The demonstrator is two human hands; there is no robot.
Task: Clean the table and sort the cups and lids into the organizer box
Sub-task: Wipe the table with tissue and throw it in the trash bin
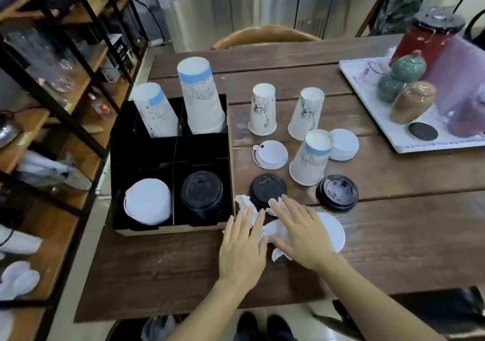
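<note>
Both hands lie flat on a crumpled white tissue [271, 229] at the table's near edge: my left hand [242, 248] on its left part, my right hand [301, 231] on its right, fingers spread. The black organizer box [173, 154] stands to the left, with two stacks of upturned paper cups [202, 99] at the back, white lids [147, 201] front left and black lids [202, 193] front right. On the wooden table [393, 222] three upturned cups [309, 157] stand loose, among white lids [270, 154] and black lids [337, 192]. A white lid [333, 230] lies under my right hand's edge.
A white tray [367, 96] with ceramic jars and a red canister sits at the back right. Wooden shelving [52, 78] with glassware runs along the left. A wooden chair back [265, 36] stands behind the table.
</note>
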